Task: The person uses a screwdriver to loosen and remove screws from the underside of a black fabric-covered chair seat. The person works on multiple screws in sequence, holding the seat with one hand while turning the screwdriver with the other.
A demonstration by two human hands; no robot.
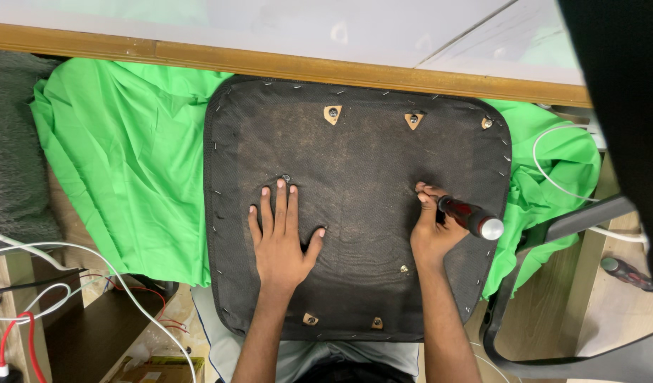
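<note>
Here, an upturned chair seat [355,206], its black fabric underside stapled round the edges, lies on the person's lap and against the wooden edge of the worktop [284,65], with a bright green cloth [128,156] spread beneath it. The left hand [280,237] rests flat on the fabric, fingers spread and grasping nothing, its fingertips just beside a small screw [286,178] near the seat's middle. The right hand [433,227] is clenched round a screwdriver [472,218] with a dark red-and-black handle and a silvery end cap; the tool's tip is hidden under the fingers where it meets the seat's right half. Several triangular cut-outs with screws [333,112] sit along the far and near edges of the seat. White cables [71,262] trail at the left, a second screwdriver [628,273] lies at the right on a wooden surface, and a dark chair armrest [553,227] curves beside the seat.
</note>
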